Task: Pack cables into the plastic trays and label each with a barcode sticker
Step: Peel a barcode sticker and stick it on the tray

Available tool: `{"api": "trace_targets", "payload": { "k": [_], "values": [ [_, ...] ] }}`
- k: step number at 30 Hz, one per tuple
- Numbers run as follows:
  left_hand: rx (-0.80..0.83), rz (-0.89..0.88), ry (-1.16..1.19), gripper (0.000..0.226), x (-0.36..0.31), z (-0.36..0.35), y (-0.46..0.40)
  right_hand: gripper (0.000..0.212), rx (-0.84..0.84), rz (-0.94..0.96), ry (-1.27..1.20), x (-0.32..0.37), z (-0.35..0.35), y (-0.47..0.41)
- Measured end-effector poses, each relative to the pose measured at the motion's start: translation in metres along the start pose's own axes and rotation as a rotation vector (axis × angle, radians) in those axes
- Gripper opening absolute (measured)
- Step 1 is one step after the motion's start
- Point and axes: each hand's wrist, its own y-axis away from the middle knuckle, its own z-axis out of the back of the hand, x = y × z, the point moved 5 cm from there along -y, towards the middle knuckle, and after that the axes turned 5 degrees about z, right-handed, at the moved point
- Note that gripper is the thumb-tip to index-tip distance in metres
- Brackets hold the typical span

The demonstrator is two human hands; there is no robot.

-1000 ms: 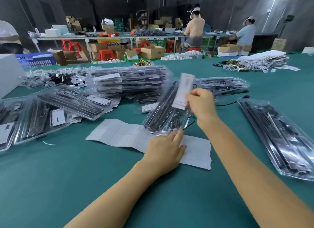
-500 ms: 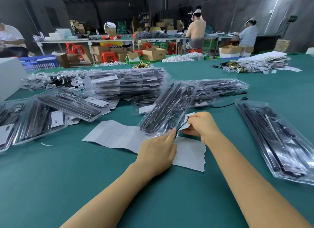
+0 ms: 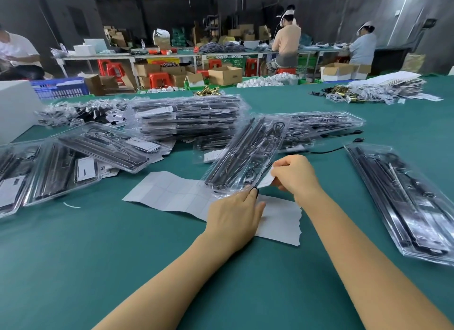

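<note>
A clear plastic tray [image 3: 248, 155] packed with black cables lies tilted in the middle of the green table, its near end raised. My left hand [image 3: 235, 216] grips the tray's near end with its fingertips. My right hand [image 3: 293, 174] pinches a white barcode sticker [image 3: 266, 181] against the tray's near right corner. Under both hands lies a long white sheet of sticker backing paper [image 3: 172, 192].
A tall stack of packed trays [image 3: 184, 115] stands behind, with more trays at the left [image 3: 73, 157] and one at the right [image 3: 403, 199]. A white box [image 3: 14, 108] sits far left. Loose black cables [image 3: 344, 145] trail beside the stack. People work at far benches.
My right hand came down from holding the sticker up in the air and now holds it at the tray's near right corner. My left hand stays on the tray's near end.
</note>
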Motion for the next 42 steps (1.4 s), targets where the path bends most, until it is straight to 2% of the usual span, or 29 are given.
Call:
{"api": "trace_targets", "payload": {
  "k": [4, 7, 11, 14, 19, 25, 30, 33, 38, 42],
  "values": [
    [0.013, 0.022, 0.013, 0.047, 0.000, -0.001, 0.000, 0.032, 0.166, -0.180, -0.104, -0.004, 0.025, -0.006],
    [0.025, 0.039, -0.013, 0.047, -0.002, -0.003, -0.001, 0.011, 0.339, -0.300, -0.171, -0.010, 0.024, -0.004],
    [0.017, 0.032, -0.099, 0.043, -0.007, 0.001, -0.001, 0.006, 0.513, -0.425, -0.361, -0.018, -0.001, 0.008],
    [0.042, 0.031, -0.092, 0.042, -0.007, 0.005, 0.001, 0.004, 0.463, -0.420, -0.386, -0.021, -0.014, 0.008],
    [0.086, 0.033, -0.032, 0.038, -0.003, 0.007, 0.004, 0.009, 0.262, -0.341, -0.313, -0.025, -0.021, 0.005],
    [0.082, -0.031, -0.056, 0.040, -0.005, 0.008, 0.008, 0.020, 0.168, -0.198, -0.254, -0.026, -0.021, 0.004],
    [0.065, -0.091, -0.044, 0.044, -0.006, 0.009, 0.010, 0.032, 0.079, 0.017, -0.134, -0.022, -0.028, 0.000],
    [0.062, -0.092, -0.059, 0.044, -0.007, 0.008, 0.010, 0.041, 0.059, 0.127, 0.029, -0.020, -0.030, -0.003],
    [0.059, -0.078, -0.040, 0.049, -0.007, 0.007, 0.010, 0.037, 0.097, 0.138, 0.094, -0.021, -0.036, -0.008],
    [0.031, -0.057, 0.020, 0.066, -0.007, 0.005, 0.011, 0.035, 0.135, 0.179, 0.214, -0.018, -0.036, -0.014]
  ]
}}
